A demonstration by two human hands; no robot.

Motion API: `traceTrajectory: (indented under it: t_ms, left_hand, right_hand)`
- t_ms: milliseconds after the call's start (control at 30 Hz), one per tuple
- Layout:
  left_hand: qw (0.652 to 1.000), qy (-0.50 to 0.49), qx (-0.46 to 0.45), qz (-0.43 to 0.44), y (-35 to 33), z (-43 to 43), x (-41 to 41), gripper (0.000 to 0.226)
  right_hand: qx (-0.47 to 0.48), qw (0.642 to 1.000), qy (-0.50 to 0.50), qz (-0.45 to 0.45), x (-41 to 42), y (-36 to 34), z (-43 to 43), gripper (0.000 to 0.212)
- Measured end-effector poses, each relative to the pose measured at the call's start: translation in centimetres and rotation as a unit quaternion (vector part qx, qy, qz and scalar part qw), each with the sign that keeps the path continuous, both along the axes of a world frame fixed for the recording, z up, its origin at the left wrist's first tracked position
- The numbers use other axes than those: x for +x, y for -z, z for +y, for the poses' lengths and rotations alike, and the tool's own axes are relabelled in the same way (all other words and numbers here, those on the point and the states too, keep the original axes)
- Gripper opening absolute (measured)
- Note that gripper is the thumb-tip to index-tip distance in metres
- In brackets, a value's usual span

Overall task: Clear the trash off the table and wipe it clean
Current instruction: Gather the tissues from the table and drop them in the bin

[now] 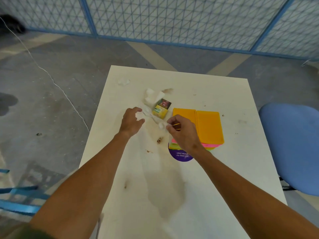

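Note:
On the white table (215, 104) my left hand (132, 122) curls around a crumpled white tissue (144, 112) near the table's middle. My right hand (181, 131) pinches a small white scrap of paper (162, 125) at its fingertips. A yellow cigarette pack (161, 108) lies just beyond both hands. More white tissue (152, 96) sits behind the pack, and a small torn piece (123, 81) lies near the far left corner. Brown stains and crumbs (159, 140) mark the tabletop between my arms.
An orange open case (205, 125) rests on pink and green sheets over a purple round sticker (181, 155), right of my hands. A blue chair seat (291, 145) stands at the table's right. Blue metal frame pieces (20, 197) lie on the concrete floor to the left.

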State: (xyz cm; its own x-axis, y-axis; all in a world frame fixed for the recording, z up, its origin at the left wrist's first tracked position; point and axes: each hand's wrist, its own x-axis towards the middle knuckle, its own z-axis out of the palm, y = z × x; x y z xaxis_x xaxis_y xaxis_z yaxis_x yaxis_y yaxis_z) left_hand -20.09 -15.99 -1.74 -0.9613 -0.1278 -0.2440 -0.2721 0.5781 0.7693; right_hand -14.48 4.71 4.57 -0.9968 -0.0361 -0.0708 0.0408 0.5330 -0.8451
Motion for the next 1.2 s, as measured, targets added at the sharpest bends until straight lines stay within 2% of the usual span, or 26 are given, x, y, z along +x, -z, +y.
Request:
traceTrajectory:
  t_ms: [200,367,500,667,800,967,1100,1200]
  left_hand:
    - [0.995,0.04,-0.088,0.007,1.8,1.0,-4.8,0.051]
    - [0.992,0.049,-0.11,-0.025,3.5,1.5,-5.7,0.042]
    - [0.99,0.031,-0.139,0.006,3.7,1.2,-4.8,0.024]
    - [0.995,-0.042,-0.081,0.03,1.6,0.0,-3.3,0.013]
    - [0.996,-0.053,-0.064,0.042,-0.9,-1.5,-1.8,0.005]
    - [0.997,-0.036,0.032,0.068,-4.5,-0.8,0.8,0.007]
    - [0.984,-0.021,0.081,0.157,-8.2,3.7,2.9,0.015]
    - [0.973,-0.019,0.086,0.212,-10.4,8.2,4.5,0.006]
  right_hand:
    - [0.002,1.0,0.017,-0.02,-1.8,1.3,-0.7,0.008]
    - [-0.004,0.999,0.033,-0.021,-2.5,1.5,-1.0,0.007]
    - [-0.012,0.999,0.032,-0.019,-2.7,1.2,-0.9,0.008]
    - [-0.033,0.999,0.031,-0.02,-2.3,0.6,-0.8,0.006]
    - [-0.059,0.997,0.051,-0.016,-1.4,-0.1,-0.3,0.006]
    - [-0.111,0.99,0.089,-0.007,0.3,-1.3,2.1,0.011]
    - [-0.167,0.977,0.131,0.001,2.4,-3.1,6.0,0.011]
    - [-0.195,0.966,0.17,0.011,4.2,-3.6,10.2,0.01]
